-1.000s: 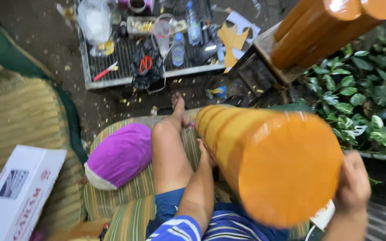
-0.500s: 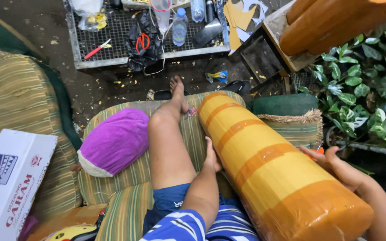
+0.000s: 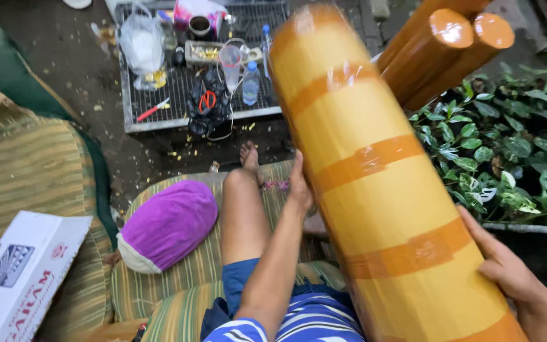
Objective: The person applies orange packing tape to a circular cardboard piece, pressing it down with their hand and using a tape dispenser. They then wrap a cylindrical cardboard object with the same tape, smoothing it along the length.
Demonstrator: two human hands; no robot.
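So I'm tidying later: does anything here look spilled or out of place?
Yes: yellow scraps lie scattered on the dark ground beside the wire rack, like spilled debris. The big yellow roll looks intact.
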